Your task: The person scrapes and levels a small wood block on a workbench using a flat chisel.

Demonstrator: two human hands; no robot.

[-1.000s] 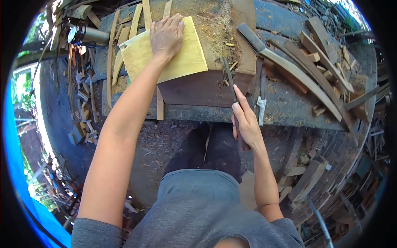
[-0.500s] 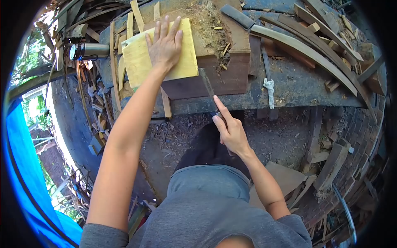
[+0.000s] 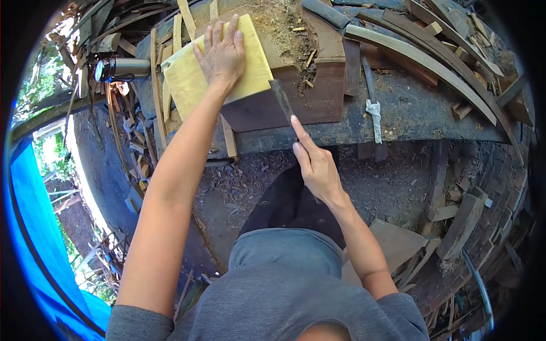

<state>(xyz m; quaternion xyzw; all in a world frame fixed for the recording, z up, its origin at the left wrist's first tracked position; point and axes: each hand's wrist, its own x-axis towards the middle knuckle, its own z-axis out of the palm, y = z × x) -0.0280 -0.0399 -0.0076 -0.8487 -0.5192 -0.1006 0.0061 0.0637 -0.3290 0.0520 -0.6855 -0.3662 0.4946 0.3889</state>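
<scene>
My left hand (image 3: 223, 59) lies flat with fingers spread on a pale yellow wooden board (image 3: 187, 82), pressing it against a dark brown wooden block (image 3: 259, 112). The board sits tilted across the block's top. In my right hand (image 3: 319, 170) is a narrow, flat, dark-bladed tool (image 3: 280, 98), its index finger stretched along the blade. Whether it is a knife or a file I cannot make out; its handle is mostly covered by the hand. The blade's squared far end meets the board's near right corner.
Wood shavings and crumbs (image 3: 296, 34) lie behind the board. On the bench's right are curved wooden strips (image 3: 421, 51) and a tool with a white-wrapped handle (image 3: 373, 122). A metal flask (image 3: 122, 69) lies at left. Timber offcuts (image 3: 463, 227) stand on the floor at right.
The board and my left hand have shifted slightly away from me. My right hand and the blade have also moved forward a little, and the blade's end now meets the board's corner.
</scene>
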